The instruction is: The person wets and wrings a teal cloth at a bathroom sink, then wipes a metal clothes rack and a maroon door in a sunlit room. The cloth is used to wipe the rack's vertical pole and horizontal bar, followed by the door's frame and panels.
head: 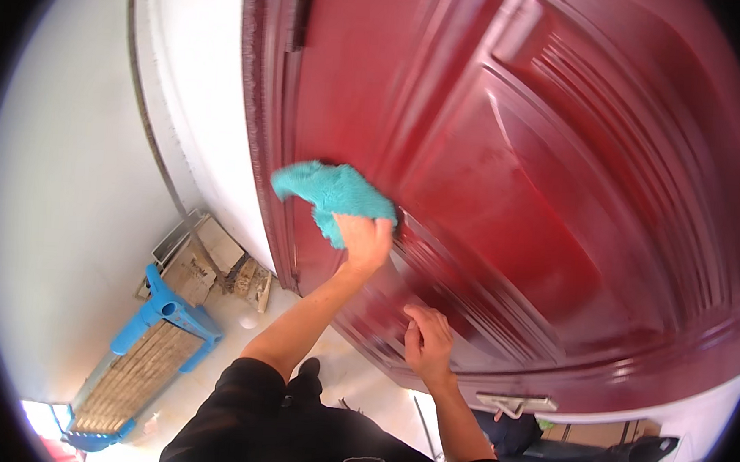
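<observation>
A turquoise microfibre cloth lies against a glossy dark red panelled door, near its hinged left edge. My left hand holds the cloth, pressed on the door with the fingers partly hidden behind it. Lower and to the right, my right hand is in front of the door's lower panels with its fingers bent and nothing in it. Whether it touches the door is not clear. A metal door handle sticks out at the door's edge, below and to the right of my right hand.
A blue plastic frame with wooden slats stands at the lower left by the white wall. Cardboard and wood scraps lie in the corner. Dark items and a cardboard box are beyond the door's edge.
</observation>
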